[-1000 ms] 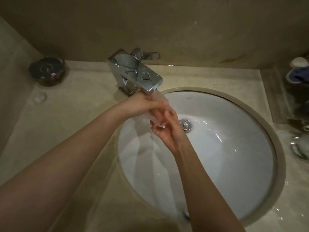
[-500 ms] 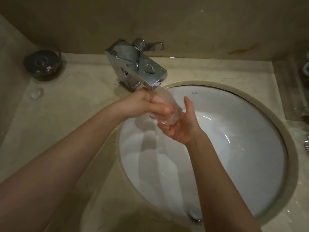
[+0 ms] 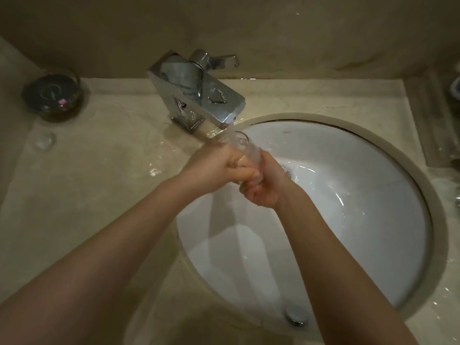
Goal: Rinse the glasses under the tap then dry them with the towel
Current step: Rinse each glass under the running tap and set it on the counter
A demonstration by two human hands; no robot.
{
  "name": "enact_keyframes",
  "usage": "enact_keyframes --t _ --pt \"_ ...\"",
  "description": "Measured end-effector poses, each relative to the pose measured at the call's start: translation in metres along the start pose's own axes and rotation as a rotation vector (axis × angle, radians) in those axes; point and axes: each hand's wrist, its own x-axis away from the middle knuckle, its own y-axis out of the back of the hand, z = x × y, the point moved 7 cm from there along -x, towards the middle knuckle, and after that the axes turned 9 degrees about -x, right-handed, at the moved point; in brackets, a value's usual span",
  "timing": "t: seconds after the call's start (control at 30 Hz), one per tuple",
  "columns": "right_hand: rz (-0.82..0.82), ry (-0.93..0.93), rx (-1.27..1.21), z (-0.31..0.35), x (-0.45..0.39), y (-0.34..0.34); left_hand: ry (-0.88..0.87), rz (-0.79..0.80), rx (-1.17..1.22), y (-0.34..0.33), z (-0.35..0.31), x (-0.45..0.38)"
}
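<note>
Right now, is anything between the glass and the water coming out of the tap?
Nothing visible. Both hands grip the glass: left hand, right hand. Its open rim sits right under the tap spout, over the sink, with water running onto it.

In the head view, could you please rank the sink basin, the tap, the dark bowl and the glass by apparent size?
1. sink basin
2. tap
3. dark bowl
4. glass, partly hidden by both hands, so its rank is unsure.
</note>
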Motion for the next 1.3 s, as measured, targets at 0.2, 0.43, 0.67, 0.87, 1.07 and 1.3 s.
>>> enact_keyframes --t 0.2,0.43,0.67,0.87,1.07,1.3 --pt "-0.055 0.557 0.131 0.030 0.004 -0.008 0.271 -0.189 0.648 0.002 0.005 -0.004" --pt "-0.139 0.457 0.439 0.040 0.029 0.004 0.258 -0.105 0.710 -0.003 0.004 0.003" --pt "-0.057 0.348 0.307 0.025 0.020 0.003 0.243 -0.315 0.583 -0.004 0.005 0.009" --pt "0.133 0.253 -0.140 -0.010 0.011 -0.006 0.242 -0.586 0.805 -0.013 0.004 0.022" --pt "0.011 0.521 0.159 -0.007 0.006 -0.007 0.228 -0.604 0.872 -0.023 0.018 0.018" --pt "0.083 0.561 -0.017 -0.006 -0.008 -0.017 0.209 -0.602 0.919 -0.030 0.022 0.018"
